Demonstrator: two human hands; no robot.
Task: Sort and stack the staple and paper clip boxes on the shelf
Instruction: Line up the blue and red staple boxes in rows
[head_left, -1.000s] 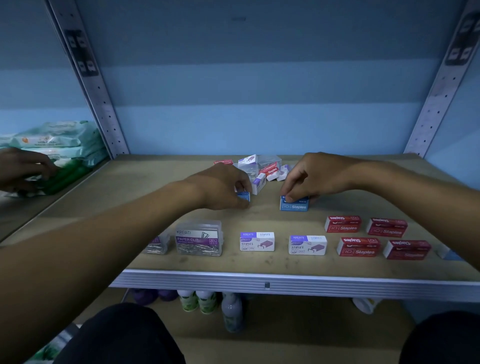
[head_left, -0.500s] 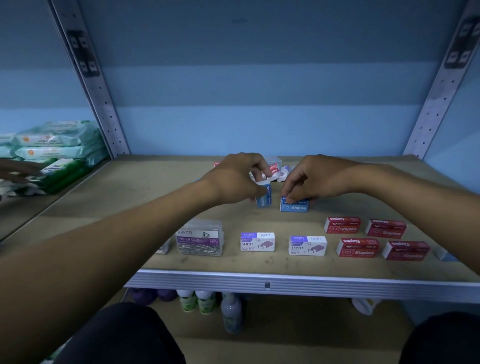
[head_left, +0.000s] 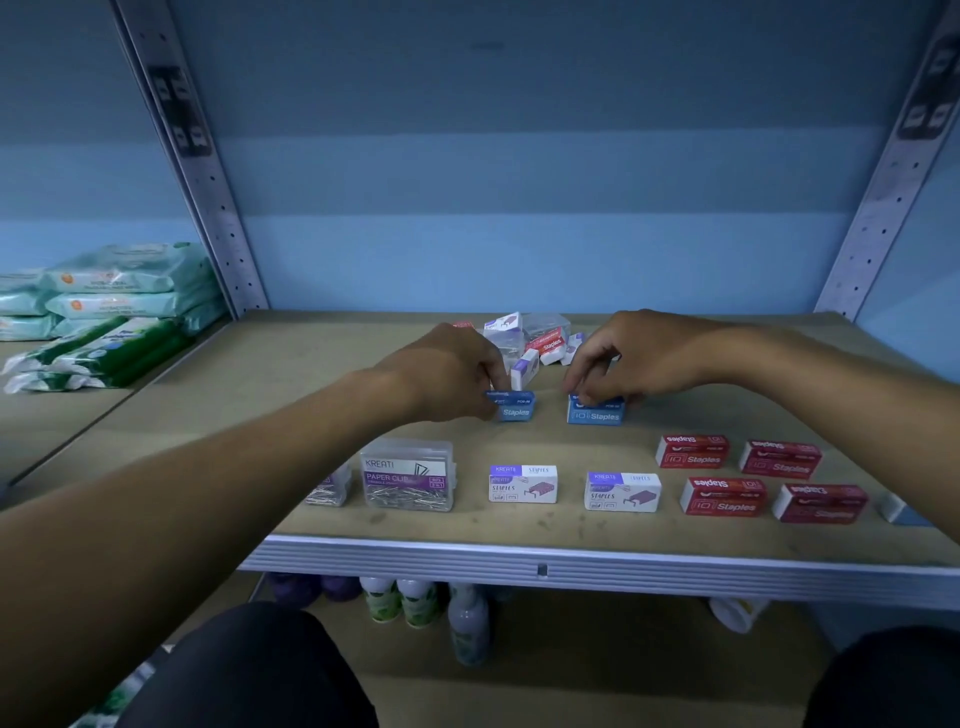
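On the wooden shelf (head_left: 322, 364), my left hand (head_left: 447, 371) pinches a blue staples box (head_left: 514, 408) lying flat on the board. My right hand (head_left: 628, 358) pinches a second blue staples box (head_left: 595, 413) just to its right. In front lie a clear paper clip box (head_left: 408, 475), two white-and-purple staples boxes (head_left: 522, 484) (head_left: 622, 492) and several red staples boxes (head_left: 724, 496). A loose pile of mixed boxes (head_left: 535, 340) sits behind my hands, partly hidden by them.
Metal shelf uprights (head_left: 208, 208) (head_left: 883, 197) frame the bay against a blue wall. Packs of wipes (head_left: 114, 301) lie on the neighbouring shelf at left. Bottles (head_left: 467, 618) stand on the shelf below. The shelf's metal front edge (head_left: 540, 564) runs across near me.
My left hand turned its blue staples box from standing on end to lying flat, label facing me, left of the other blue box. The right hand stayed on its box.
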